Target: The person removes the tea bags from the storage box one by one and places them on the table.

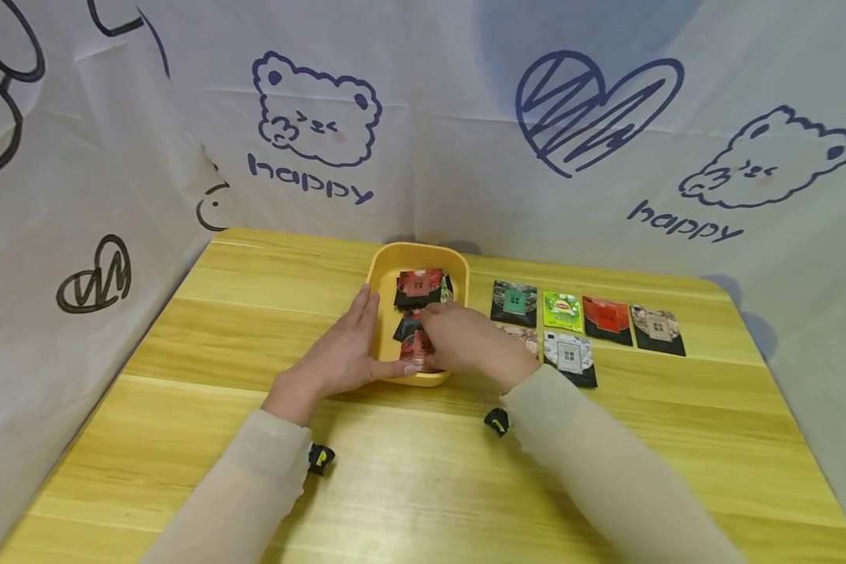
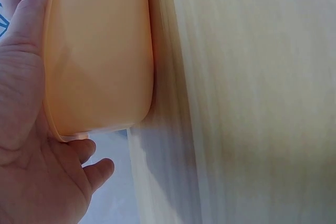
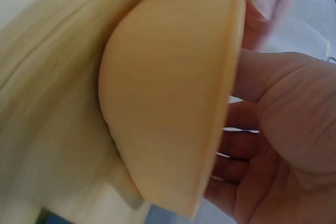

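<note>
A yellow-orange plastic bin point(image 1: 458, 270) stands on the table and holds several tea bag sachets point(image 1: 419, 285), mostly dark with red labels. My left hand point(image 1: 338, 356) rests against the bin's near left corner. Its fingers stretch along the left side and its thumb lies across the near rim. The left wrist view shows this hand point(image 2: 31, 145) at the rim, with two fingertips past the bin's edge. My right hand point(image 1: 468, 337) reaches over the right rim into the bin among the sachets. In the right wrist view its fingers point(image 3: 236, 145) go behind the bin wall, fingertips hidden.
Right of the bin, sachets lie in rows: a green-labelled one point(image 1: 514, 303), a bright green one point(image 1: 562, 312), a red one point(image 1: 608, 319), a beige one point(image 1: 658, 329) and a white one point(image 1: 570, 357). Another sachet point(image 1: 522, 337) is partly covered. A printed cloth point(image 1: 451, 157) hangs behind the table.
</note>
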